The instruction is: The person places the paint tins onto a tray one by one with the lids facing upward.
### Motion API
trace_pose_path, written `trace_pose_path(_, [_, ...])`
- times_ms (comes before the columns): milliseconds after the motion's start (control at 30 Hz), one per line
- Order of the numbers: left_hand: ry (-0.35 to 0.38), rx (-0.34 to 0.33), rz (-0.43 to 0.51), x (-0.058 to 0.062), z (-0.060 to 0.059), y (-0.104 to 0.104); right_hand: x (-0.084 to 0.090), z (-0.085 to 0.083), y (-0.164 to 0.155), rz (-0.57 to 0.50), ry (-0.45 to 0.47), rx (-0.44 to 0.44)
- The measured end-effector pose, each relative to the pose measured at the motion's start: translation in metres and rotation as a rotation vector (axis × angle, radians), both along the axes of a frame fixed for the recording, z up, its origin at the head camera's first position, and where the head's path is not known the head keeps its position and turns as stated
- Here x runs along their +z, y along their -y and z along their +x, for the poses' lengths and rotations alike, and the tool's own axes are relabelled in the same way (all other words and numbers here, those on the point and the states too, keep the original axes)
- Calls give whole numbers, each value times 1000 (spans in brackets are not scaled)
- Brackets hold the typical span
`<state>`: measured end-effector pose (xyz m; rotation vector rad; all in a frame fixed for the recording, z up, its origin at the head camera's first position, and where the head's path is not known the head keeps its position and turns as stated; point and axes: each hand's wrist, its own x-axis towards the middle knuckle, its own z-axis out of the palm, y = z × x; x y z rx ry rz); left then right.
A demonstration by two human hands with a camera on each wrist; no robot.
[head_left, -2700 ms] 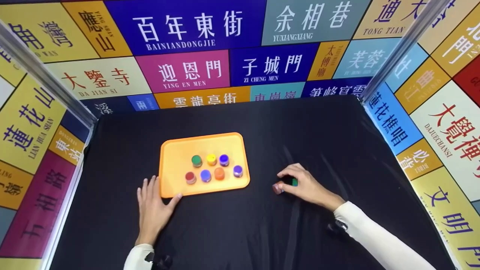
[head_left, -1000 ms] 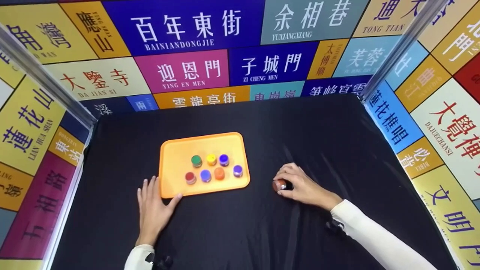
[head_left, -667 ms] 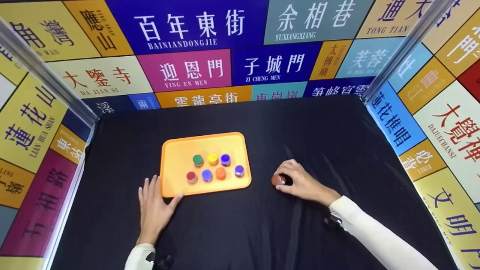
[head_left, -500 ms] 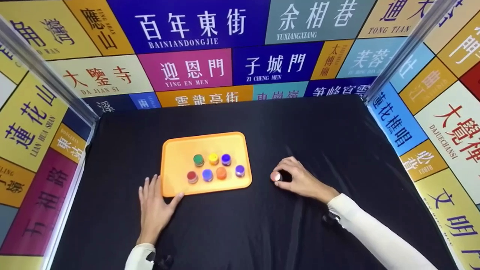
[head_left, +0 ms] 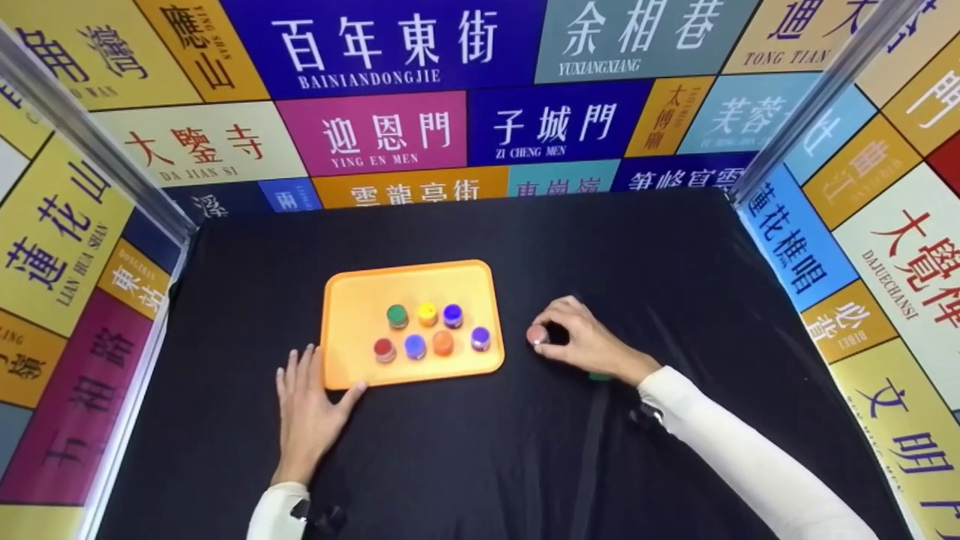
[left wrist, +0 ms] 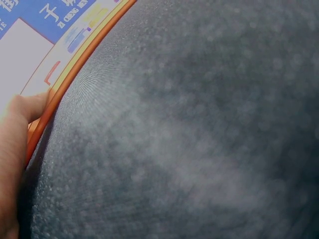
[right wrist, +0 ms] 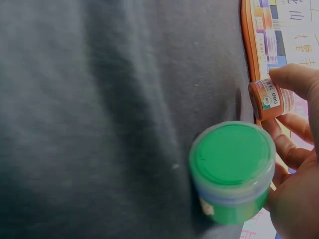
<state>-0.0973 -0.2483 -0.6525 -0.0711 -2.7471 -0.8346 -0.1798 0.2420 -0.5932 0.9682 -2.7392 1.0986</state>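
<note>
My right hand (head_left: 581,337) pinches a small brown paint jar (head_left: 537,334) between thumb and fingers, a little right of the orange tray (head_left: 352,307). In the right wrist view this paint jar (right wrist: 269,98) is tilted and shows a printed label. A green-lidded paint jar (right wrist: 233,167) stands upright on the cloth below that hand; in the head view the right wrist covers most of it. My left hand (head_left: 307,412) lies at the tray's near left corner with its fingers straight. In the left wrist view, its thumb (left wrist: 35,104) rests on the tray's rim.
Several small paint jars stand on the tray in two rough rows, among them a green one (head_left: 397,316), a yellow one (head_left: 427,313) and a dark red one (head_left: 384,349). Black cloth (head_left: 450,457) covers the table. Panels with lettering (head_left: 367,135) enclose the back and sides.
My right hand has lifted the brown paint jar and moved it up and left towards the tray, tilting it. The green-lidded jar stays behind. My left hand keeps its place at the tray.
</note>
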Motion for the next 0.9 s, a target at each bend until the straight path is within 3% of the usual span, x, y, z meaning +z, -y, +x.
trace_pose_path(567, [9, 13, 4, 0, 0, -1, 8, -26, 29, 45, 84, 2])
trace_pose_path(900, [4, 7, 3, 0, 0, -1, 12, -38, 40, 55, 85, -5])
